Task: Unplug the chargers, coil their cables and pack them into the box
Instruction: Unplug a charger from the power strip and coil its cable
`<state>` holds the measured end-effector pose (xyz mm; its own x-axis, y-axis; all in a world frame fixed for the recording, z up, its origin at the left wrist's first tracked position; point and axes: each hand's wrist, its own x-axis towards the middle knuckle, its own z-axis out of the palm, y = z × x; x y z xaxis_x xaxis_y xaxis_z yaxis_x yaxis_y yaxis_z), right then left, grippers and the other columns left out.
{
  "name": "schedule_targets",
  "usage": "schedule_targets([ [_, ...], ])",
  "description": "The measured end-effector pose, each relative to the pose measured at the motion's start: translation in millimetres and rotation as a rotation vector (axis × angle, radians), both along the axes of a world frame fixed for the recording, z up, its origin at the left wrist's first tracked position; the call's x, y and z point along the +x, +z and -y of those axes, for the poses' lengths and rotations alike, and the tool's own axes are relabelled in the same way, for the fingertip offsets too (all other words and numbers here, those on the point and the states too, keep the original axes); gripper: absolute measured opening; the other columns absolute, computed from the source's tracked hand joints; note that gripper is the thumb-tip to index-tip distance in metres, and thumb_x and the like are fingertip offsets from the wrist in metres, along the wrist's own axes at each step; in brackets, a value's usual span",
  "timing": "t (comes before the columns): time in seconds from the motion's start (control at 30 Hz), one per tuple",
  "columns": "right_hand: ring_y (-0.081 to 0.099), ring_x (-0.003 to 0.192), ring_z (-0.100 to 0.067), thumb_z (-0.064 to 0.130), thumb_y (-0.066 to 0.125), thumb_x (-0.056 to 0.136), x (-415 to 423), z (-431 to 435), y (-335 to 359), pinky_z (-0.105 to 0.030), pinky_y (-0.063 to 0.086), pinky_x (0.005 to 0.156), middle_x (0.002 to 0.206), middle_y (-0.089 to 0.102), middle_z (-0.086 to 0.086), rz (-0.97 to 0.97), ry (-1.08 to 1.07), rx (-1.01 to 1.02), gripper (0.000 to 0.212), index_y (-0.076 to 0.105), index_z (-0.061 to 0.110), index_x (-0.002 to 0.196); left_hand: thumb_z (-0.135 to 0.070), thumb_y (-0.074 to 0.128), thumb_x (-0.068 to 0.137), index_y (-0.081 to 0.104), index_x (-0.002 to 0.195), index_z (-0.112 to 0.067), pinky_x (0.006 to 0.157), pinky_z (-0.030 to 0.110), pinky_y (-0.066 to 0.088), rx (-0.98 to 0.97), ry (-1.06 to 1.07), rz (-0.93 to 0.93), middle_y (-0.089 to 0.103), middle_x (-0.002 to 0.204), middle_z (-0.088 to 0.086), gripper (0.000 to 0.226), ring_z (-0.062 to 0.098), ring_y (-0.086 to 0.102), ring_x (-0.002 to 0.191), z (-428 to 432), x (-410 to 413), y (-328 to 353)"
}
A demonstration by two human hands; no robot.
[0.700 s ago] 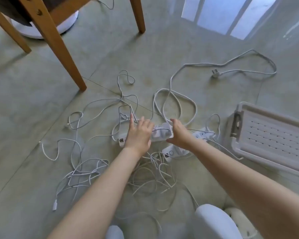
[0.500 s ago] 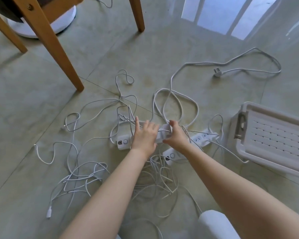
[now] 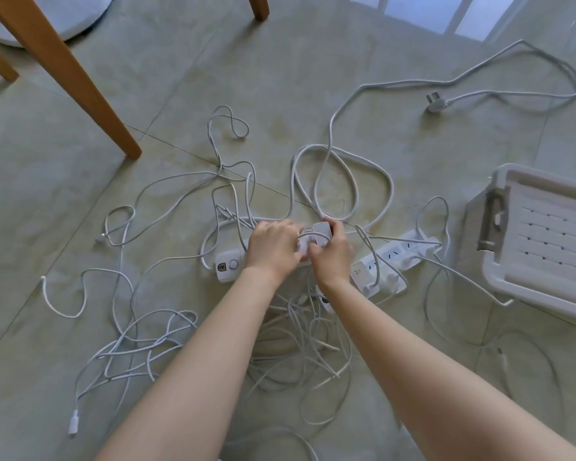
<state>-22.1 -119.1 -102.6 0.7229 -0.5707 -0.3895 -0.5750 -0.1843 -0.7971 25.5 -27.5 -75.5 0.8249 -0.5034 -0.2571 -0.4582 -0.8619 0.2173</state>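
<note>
Both bare forearms come in from the bottom edge of the view and converge toward the middle, wrists close together and roughly straight. Left hand (image 3: pixel 273 247) palm down, knuckles up, fingers bent over the power strip (image 3: pixel 228 266), holding it down. Right hand (image 3: pixel 333 257) just beside it, fingertips of the two nearly meeting, back of hand up, thumb on the near side and fingers hooked over the far side of the charger (image 3: pixel 321 231), gripping it.
</note>
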Motion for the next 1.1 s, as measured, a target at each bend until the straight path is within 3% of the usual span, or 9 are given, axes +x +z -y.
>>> schedule_targets([
  [0.07,0.054,0.086,-0.016,-0.002,0.061,0.080,0,-1,-2,-0.004,0.034,0.066,0.111,0.064,-0.009,0.019,-0.058,0.051,0.046,0.053,0.007,0.125,-0.035,0.052,0.089,0.060,0.119,-0.022,0.089,0.030,0.030,0.011,-0.006,0.005,0.062,0.117,-0.002,0.034,0.019,0.054,0.112,0,0,-1],
  [0.17,0.057,0.088,-0.017,-0.006,0.059,0.077,-1,-2,-6,-0.003,0.033,0.068,0.110,0.066,-0.011,0.038,-0.092,0.050,0.050,0.055,0.006,0.125,-0.034,0.058,0.085,0.058,0.123,-0.025,0.093,0.029,0.027,0.018,-0.020,0.009,0.061,0.119,-0.003,0.039,0.019,0.051,0.115,-2,0,-2],
  [0.33,0.055,0.073,-0.023,-0.013,0.054,0.074,-2,-2,0,0.004,0.030,0.055,0.085,0.066,-0.013,0.022,-0.019,-0.048,0.043,0.061,0.004,0.112,-0.035,0.062,0.085,0.056,0.125,-0.027,0.095,0.028,0.024,0.023,0.005,0.028,0.060,0.122,-0.006,0.041,0.017,0.050,0.117,-3,-1,-4],
  [0.47,0.051,0.068,-0.018,-0.015,0.049,0.069,5,-3,2,-0.008,0.034,0.054,0.075,0.059,-0.002,-0.022,-0.042,-0.017,0.033,0.063,0.008,0.089,-0.034,0.058,0.086,0.054,0.128,-0.029,0.096,0.030,0.024,0.049,0.040,0.026,0.059,0.125,-0.006,0.042,0.017,0.049,0.119,-2,-4,-4],
  [0.57,0.053,0.070,-0.018,-0.012,0.052,0.069,5,-3,1,-0.023,0.041,0.065,0.074,0.061,-0.001,-0.054,-0.077,-0.015,0.033,0.063,0.015,0.084,-0.035,0.056,0.087,0.053,0.129,-0.030,0.099,0.034,0.024,0.072,0.054,0.011,0.057,0.127,-0.006,0.042,0.019,0.048,0.119,-1,-7,-2],
  [0.67,0.053,0.072,-0.019,-0.011,0.056,0.070,4,-3,12,-0.031,0.046,0.072,0.076,0.062,-0.003,-0.029,-0.094,-0.007,0.032,0.066,0.010,0.091,-0.033,0.051,0.089,0.056,0.124,-0.030,0.099,0.035,0.025,0.080,0.057,0.010,0.059,0.124,-0.005,0.035,0.022,0.050,0.116,2,-11,1],
  [0.8,0.058,0.080,-0.022,-0.009,0.056,0.070,6,4,34,-0.032,0.048,0.084,0.095,0.069,-0.011,0.018,0.021,-0.112,0.049,0.064,0.008,0.115,-0.035,0.051,0.089,0.061,0.109,-0.026,0.095,0.036,0.027,0.109,0.065,0.025,0.062,0.116,-0.004,0.024,0.024,0.052,0.111,2,-11,5],
  [1.0,0.055,0.077,-0.015,-0.013,0.052,0.072,-9,23,52,-0.021,0.046,0.076,0.098,0.066,-0.004,0.043,0.053,-0.089,0.046,0.059,0.010,0.111,-0.042,0.058,0.089,0.052,0.126,-0.029,0.099,0.038,0.027,0.156,0.034,-0.010,0.058,0.124,-0.006,0.040,0.021,0.049,0.118,4,-15,8],
  [1.1,0.057,0.074,-0.017,-0.009,0.056,0.073,-11,24,57,-0.021,0.046,0.071,0.091,0.060,0.001,0.036,0.083,-0.051,0.040,0.054,0.012,0.108,-0.040,0.049,0.095,0.038,0.140,-0.030,0.106,0.038,0.025,0.158,-0.004,-0.101,0.049,0.140,-0.006,0.047,0.019,0.042,0.128,0,-13,12],
])
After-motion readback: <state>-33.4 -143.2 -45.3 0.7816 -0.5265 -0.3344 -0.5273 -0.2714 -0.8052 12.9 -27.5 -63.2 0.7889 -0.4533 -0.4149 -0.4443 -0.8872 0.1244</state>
